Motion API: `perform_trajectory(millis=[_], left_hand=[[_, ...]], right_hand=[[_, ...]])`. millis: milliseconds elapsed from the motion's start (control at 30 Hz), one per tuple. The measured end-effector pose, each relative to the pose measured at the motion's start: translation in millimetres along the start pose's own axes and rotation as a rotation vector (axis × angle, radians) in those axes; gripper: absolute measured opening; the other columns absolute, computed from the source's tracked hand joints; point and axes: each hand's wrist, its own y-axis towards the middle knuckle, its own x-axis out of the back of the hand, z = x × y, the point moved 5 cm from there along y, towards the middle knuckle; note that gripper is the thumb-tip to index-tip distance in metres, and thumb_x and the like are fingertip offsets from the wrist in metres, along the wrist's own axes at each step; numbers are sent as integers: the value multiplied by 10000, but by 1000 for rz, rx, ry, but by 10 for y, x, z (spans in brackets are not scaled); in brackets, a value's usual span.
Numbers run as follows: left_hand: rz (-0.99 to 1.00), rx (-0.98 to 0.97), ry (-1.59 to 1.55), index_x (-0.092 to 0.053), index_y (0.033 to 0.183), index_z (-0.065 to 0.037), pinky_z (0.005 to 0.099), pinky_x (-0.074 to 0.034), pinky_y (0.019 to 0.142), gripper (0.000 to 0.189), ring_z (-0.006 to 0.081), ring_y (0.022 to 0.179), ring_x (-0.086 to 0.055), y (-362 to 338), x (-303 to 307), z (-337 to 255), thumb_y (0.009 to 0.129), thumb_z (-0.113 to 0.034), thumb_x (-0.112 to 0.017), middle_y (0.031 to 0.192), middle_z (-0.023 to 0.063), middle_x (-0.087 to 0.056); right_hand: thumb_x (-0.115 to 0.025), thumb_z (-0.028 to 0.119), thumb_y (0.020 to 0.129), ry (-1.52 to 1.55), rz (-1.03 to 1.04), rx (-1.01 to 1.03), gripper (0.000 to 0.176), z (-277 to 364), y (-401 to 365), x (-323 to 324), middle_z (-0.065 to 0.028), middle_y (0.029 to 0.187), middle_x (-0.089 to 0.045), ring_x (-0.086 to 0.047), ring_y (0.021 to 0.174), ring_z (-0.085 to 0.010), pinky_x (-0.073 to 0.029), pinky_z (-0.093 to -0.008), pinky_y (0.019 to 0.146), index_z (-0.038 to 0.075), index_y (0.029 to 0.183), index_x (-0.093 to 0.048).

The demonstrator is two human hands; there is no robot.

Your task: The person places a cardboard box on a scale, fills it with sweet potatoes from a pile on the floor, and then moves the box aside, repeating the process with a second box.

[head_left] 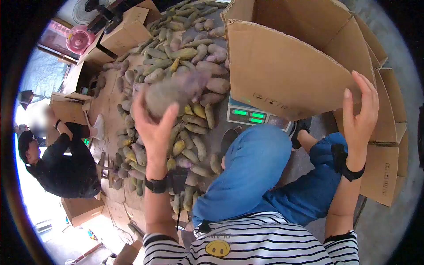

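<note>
My left hand point(153, 128) is raised over a large pile of oblong produce, its fingers and thumb curved around a grey-green oblong gourd point(162, 97) that is smeared by motion. Just beyond it, a purplish blur point(194, 84) overlaps the pile point(154, 64), which mixes green, grey, purple and yellow pieces. On the right, my right hand point(362, 106) has its fingers stretched and apart, right at the side edge of a tall open cardboard box point(287, 66). That box stands tilted on a scale point(248, 115) with green lit digits.
More cardboard cartons point(383, 172) stand along the right. At the left, a person in black point(66, 163) sits low beside other boxes point(81, 210). A pink fan point(79, 39) and another carton point(126, 33) are at the back left. My bent knees point(251, 163) are close to the scale.
</note>
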Motion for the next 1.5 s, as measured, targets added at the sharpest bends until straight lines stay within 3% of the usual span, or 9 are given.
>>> perform_trajectory(millis=[133,233,300,333,400,600,900,1067,1500], left_hand=[[-47,-407,-168,-417,1293,41,307,-413,951,625,207,1104,-520,504,-455,-1278,790,-177,-717,1227,138,-520],[147,-480,-70,-430,1284,39,311,-427,939,590,210,1098,-533,705,-829,-1603,816,-205,-695,1225,143,-530],[249,-433,-369,-430,1291,63,328,-458,910,775,285,1078,-546,698,-1081,-1591,767,-417,-738,1161,253,-531],[185,-406,-115,-434,1285,38,332,-425,956,583,233,1131,-529,716,-1133,-1473,828,-225,-683,1241,154,-524],[116,-383,-50,-492,1228,1,336,-445,906,539,209,1087,-535,428,-1015,-1353,774,-165,-731,1175,123,-553],[968,-226,332,-447,1295,-10,439,-320,1050,730,391,1265,-377,-867,-1095,-838,680,-238,-768,1355,231,-395],[748,-216,425,-354,1355,-22,455,-268,1079,778,383,1287,-341,-997,-911,-627,668,-154,-695,1381,217,-366],[692,-146,398,-345,1363,-21,444,-247,1092,758,366,1297,-337,-1028,-742,-564,689,-172,-658,1392,200,-364],[647,-184,394,-359,1356,-17,436,-250,1090,736,350,1288,-356,-959,-761,-499,706,-212,-645,1374,186,-391]], right_hand=[[-593,86,838,29,-9,-6,309,-10,2,11,-104,1154,-603,-541,1091,-288,-389,-402,966,64,1146,-593],[-597,87,828,20,-28,30,316,-14,9,10,-102,1145,-605,-545,1077,-288,-394,-400,955,74,1144,-597],[-602,103,822,29,-23,9,320,-29,-5,18,-98,1131,-609,-545,1072,-287,-399,-400,945,88,1141,-600],[-602,103,822,13,-24,-7,320,-50,-12,20,-98,1131,-609,-545,1072,-287,-399,-400,945,88,1141,-600],[-611,119,806,26,-41,46,327,-59,-26,26,-94,1109,-608,-545,1061,-292,-403,-407,939,99,1132,-600],[-630,129,762,64,-108,75,312,-123,-54,3,-83,1053,-594,-553,989,-293,-417,-422,901,103,1071,-598],[-641,114,733,209,-393,130,221,-80,-41,69,-60,959,-597,-586,860,-271,-477,-379,747,95,952,-616],[-632,124,764,365,-237,141,108,44,-140,74,-56,756,-584,-602,692,-247,-480,-356,578,90,860,-597],[-603,146,781,335,-99,193,75,-8,-169,-63,-74,694,-558,-599,667,-263,-479,-365,576,86,786,-557]])
